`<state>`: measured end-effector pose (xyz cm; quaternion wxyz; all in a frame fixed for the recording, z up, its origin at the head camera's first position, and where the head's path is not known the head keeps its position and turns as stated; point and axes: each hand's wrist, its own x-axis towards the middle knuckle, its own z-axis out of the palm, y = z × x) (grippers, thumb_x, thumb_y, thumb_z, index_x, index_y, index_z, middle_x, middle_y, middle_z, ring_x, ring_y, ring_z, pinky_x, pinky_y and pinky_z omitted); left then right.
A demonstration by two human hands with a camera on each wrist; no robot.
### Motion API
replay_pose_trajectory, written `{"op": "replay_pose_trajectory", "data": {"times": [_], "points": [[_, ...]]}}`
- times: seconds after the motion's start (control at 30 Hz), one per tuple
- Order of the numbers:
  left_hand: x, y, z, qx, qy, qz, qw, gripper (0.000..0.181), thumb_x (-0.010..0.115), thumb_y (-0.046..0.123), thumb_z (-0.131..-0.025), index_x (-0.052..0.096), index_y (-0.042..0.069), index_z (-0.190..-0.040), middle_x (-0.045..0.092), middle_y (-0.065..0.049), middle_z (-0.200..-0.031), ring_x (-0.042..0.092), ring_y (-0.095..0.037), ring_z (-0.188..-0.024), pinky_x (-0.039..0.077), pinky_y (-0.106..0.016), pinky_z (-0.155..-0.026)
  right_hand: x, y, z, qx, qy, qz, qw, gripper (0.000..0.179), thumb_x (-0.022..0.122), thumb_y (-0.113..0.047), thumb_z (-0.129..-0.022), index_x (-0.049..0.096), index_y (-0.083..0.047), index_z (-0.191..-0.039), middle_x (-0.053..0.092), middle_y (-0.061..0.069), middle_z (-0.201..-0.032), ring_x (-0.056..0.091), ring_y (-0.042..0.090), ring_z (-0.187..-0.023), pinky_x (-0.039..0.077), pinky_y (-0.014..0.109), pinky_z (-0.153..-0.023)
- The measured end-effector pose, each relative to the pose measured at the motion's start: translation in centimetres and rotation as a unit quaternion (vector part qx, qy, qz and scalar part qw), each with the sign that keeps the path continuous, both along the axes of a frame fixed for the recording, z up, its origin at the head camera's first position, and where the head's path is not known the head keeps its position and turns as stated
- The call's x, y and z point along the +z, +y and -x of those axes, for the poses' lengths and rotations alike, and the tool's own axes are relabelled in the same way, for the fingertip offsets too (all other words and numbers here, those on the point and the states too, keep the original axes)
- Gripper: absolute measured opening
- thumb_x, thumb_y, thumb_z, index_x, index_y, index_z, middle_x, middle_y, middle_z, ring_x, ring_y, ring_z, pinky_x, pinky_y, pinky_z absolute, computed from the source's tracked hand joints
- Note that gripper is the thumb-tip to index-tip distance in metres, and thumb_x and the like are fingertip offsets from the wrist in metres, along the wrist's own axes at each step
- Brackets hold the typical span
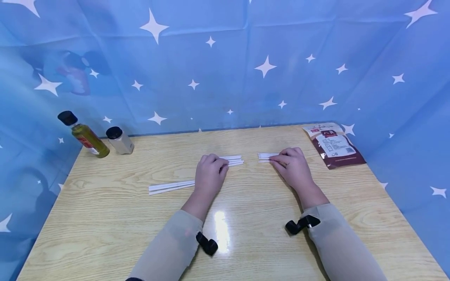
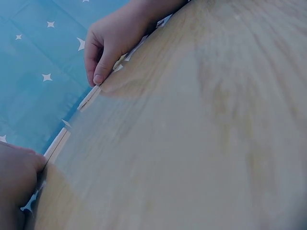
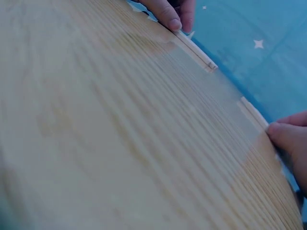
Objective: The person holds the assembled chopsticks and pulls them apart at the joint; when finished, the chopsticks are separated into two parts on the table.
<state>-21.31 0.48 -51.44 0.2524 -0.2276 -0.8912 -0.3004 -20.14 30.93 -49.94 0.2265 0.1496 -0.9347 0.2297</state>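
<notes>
Several slim white sticks lie on the wooden table, their exact kind unclear. My left hand (image 1: 209, 171) pinches a group of white sticks (image 1: 234, 160) between thumb and fingers. More white sticks (image 1: 170, 187) stretch out to the left of that hand; whether they run on beneath it is hidden. On the other side, my right hand (image 1: 293, 168) pinches a second group of sticks (image 1: 264, 157), whose short ends point left. A small gap separates the two groups. Both wrist views show the fingertips of the right hand (image 2: 112, 45) and of the left hand (image 3: 168, 12) low at the tabletop.
An oil bottle (image 1: 88, 138) with a black cap and a black-lidded jar (image 1: 120, 141) stand at the back left. A brown and white pouch (image 1: 335, 146) lies at the back right. A blue star-printed curtain (image 1: 225, 70) borders the wooden table (image 1: 105, 234).
</notes>
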Motion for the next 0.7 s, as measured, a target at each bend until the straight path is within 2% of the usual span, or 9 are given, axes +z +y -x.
{"op": "replay_pose_trajectory", "data": {"times": [0.2, 0.3, 0.6, 0.7], "points": [[0.42, 0.11, -0.45, -0.043, 0.038, -0.022, 0.9981, 0.004, 0.082, 0.013, -0.093, 0.084, 0.01, -0.095, 0.071, -0.005, -0.092, 0.062, -0.027, -0.086, 0.053, -0.042, -0.079, 0.11, 0.04, -0.11, -0.01, -0.004, 0.0, 0.9999, 0.012, 0.087, -0.014, -0.091, 0.086, -0.008, -0.102, 0.07, 0.013, -0.1, 0.053, 0.034, -0.097, 0.044, 0.049, -0.085], [0.58, -0.11, -0.67, -0.051, 0.048, -0.024, 0.9973, 0.004, 0.08, 0.013, -0.094, 0.084, 0.01, -0.093, 0.07, -0.005, -0.092, 0.063, -0.027, -0.086, 0.053, -0.043, -0.078, 0.14, -0.25, 0.0, -0.011, -0.007, -0.002, 0.9999, 0.011, 0.087, -0.012, -0.091, 0.086, -0.008, -0.101, 0.07, 0.013, -0.099, 0.053, 0.034, -0.096, 0.044, 0.049, -0.084], [0.69, -0.13, -0.95, -0.057, 0.018, -0.015, 0.9981, 0.008, 0.076, 0.013, -0.096, 0.084, 0.012, -0.095, 0.07, -0.003, -0.095, 0.062, -0.025, -0.088, 0.052, -0.041, -0.081, -0.16, -0.33, 0.16, 0.001, 0.004, 0.003, 1.0, 0.01, 0.086, -0.01, -0.092, 0.086, -0.006, -0.101, 0.071, 0.013, -0.097, 0.055, 0.035, -0.097, 0.045, 0.05, -0.085], [0.68, -0.2, -0.98, -0.057, 0.019, -0.015, 0.9981, 0.008, 0.076, 0.013, -0.096, 0.084, 0.012, -0.095, 0.07, -0.002, -0.094, 0.062, -0.024, -0.089, 0.052, -0.041, -0.081, -0.11, -0.42, 0.16, 0.009, 0.004, 0.007, 0.9999, 0.011, 0.085, -0.008, -0.092, 0.085, -0.006, -0.102, 0.071, 0.013, -0.097, 0.055, 0.035, -0.096, 0.045, 0.05, -0.085]]}}
